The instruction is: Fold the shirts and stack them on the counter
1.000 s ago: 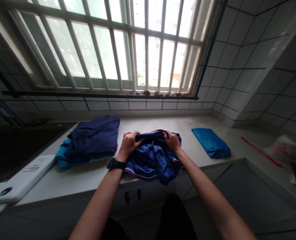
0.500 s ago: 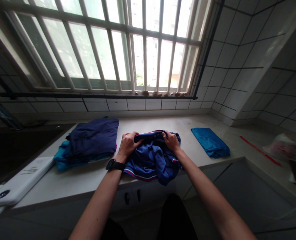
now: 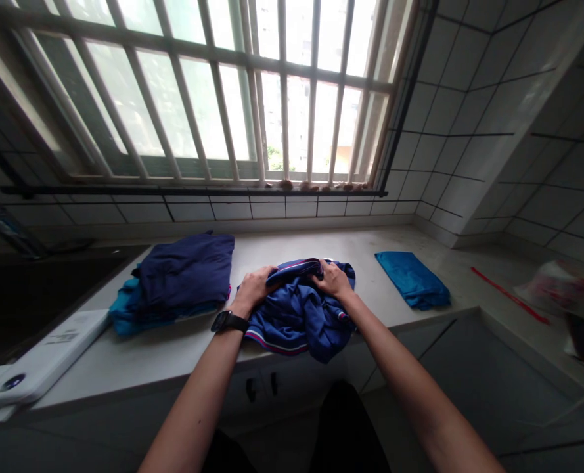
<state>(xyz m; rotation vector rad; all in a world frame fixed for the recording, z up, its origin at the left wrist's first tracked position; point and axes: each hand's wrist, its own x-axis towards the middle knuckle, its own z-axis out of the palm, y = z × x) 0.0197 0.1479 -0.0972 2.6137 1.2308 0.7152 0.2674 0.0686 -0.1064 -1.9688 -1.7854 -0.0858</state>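
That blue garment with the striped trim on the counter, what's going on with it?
Someone is handling the blue garment with both bare hands. The left hand and right hand hold its far, striped edge, while the rest lies bunched on the white counter, with part hanging over the front edge. To the left is a pile of dark blue and teal cloth; to the right lies a flat, folded bright blue cloth.

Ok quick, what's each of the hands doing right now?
Left hand: closed, holding the striped blue garment.
Right hand: closed, holding the striped blue garment too.
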